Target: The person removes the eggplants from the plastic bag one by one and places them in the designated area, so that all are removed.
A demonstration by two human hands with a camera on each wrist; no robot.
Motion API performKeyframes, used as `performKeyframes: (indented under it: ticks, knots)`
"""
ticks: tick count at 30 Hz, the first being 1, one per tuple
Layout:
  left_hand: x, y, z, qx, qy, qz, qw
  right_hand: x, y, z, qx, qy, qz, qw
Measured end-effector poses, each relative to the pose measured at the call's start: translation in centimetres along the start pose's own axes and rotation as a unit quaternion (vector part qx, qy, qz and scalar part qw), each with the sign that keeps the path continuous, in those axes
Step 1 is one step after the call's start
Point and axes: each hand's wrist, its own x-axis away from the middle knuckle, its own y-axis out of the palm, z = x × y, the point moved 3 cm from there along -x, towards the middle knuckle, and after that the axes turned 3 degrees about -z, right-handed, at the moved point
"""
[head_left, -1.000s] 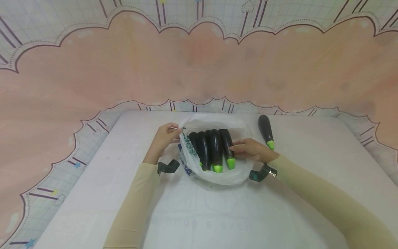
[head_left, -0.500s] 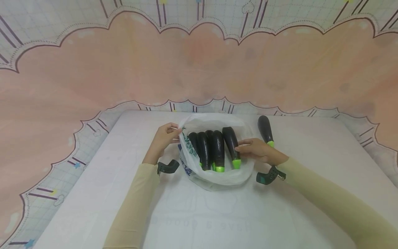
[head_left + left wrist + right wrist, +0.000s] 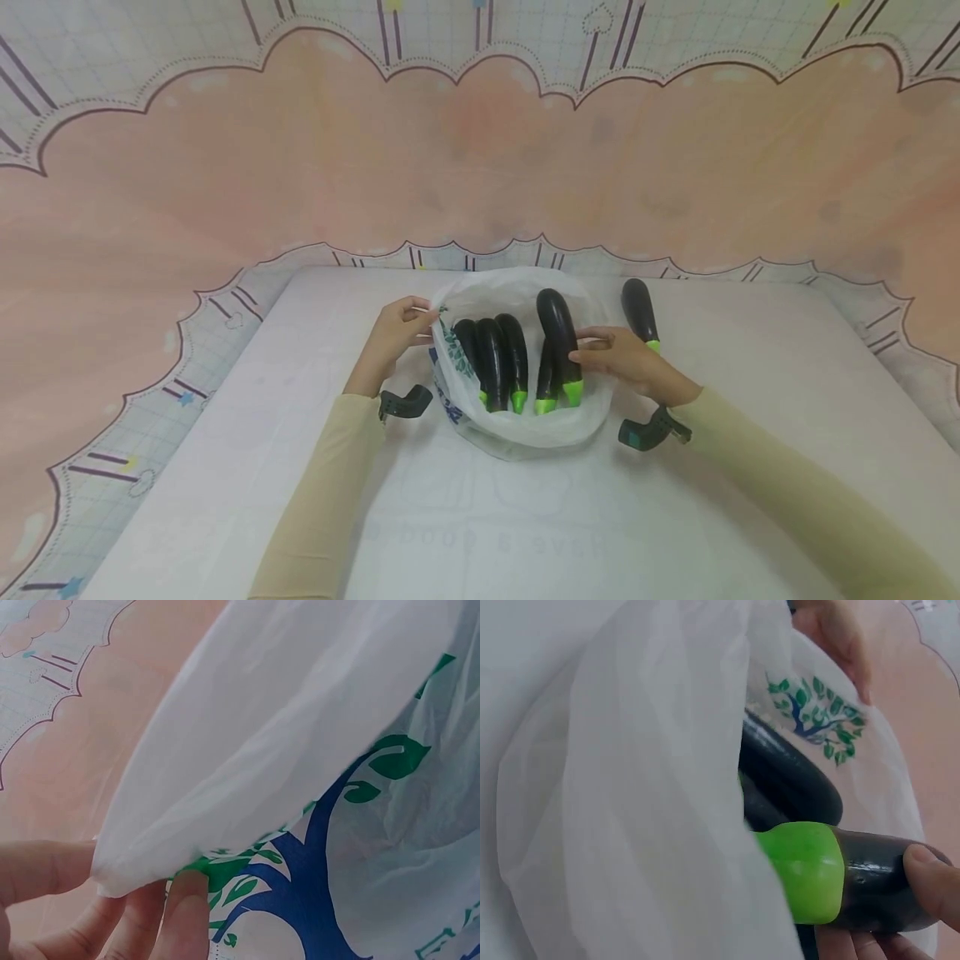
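Observation:
A white plastic bag printed with a blue-and-green tree stands with its mouth spread. My left hand pinches the bag's left rim between thumb and fingers. Inside the bag several dark eggplants with green stem ends lean side by side. At the right side of the bag mouth, my right hand grips one eggplant, its thumb on top and fingers beneath, as the right wrist view shows. That eggplant's green cap points toward the bag's near wall, which partly covers it.
Behind the right hand, another eggplant lies on the white tabletop, its green end partly hidden by the hand. A patterned cloth backdrop rises beyond the table.
My right hand has drawn the gripped eggplant right and a little up, away from the others. One more eggplant now leans right beside it, leaving a gap. The left hand keeps its place.

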Motion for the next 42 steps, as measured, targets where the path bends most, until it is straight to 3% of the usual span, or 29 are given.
performKeyframes:
  ticks: [7,15,26,42]
  knots:
    - [0.0,-0.1,-0.1,-0.002,0.0,0.0,1.0,0.0,0.0,-0.2,0.02,-0.022,0.025,0.9993]
    - [0.0,-0.1,-0.2,0.003,0.001,0.001,1.0,0.8,-0.5,-1.2,0.05,-0.083,0.054,0.9938]
    - [0.0,-0.2,-0.1,0.003,0.01,-0.002,0.9999,1.6,-2.3,-1.7,0.059,-0.121,0.093,0.9866]
    - [0.1,0.0,0.0,0.008,0.012,-0.007,0.9999,3.5,-6.8,-0.4,0.081,-0.096,0.156,0.9798]
